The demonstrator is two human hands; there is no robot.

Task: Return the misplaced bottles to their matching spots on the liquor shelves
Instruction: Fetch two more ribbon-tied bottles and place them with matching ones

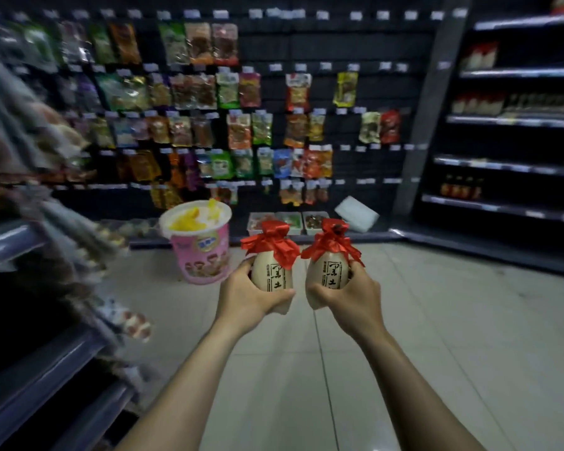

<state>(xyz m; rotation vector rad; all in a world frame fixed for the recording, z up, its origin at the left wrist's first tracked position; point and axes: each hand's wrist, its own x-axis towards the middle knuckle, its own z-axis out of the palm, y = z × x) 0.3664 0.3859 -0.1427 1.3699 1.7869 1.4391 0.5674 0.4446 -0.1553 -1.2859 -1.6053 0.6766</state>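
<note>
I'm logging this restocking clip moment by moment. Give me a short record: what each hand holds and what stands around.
left hand: grips left bottle, cream with red cloth top
right hand: grips right bottle, same kind
bottles: upright, side by side
ahead: hanging snack packets
right side: shelves, partly stocked
floor: pink tub left of the hands

Views: one, worn on the person's head
Position: above and behind the hands, which reach in from the bottom edge
Facing: forward and down along an aisle, toward a wall of hanging snack packets [209,125], with tiled floor [404,320] below
Nearness: left hand [248,297] gripping the left bottle [274,271] and right hand [349,297] gripping the right bottle [331,271] sit close at centre; the packet wall stands well beyond
Edges: blurred shelving [30,369] at left, dark shelves [518,118] at right, lines bowed by the wide lens
</note>
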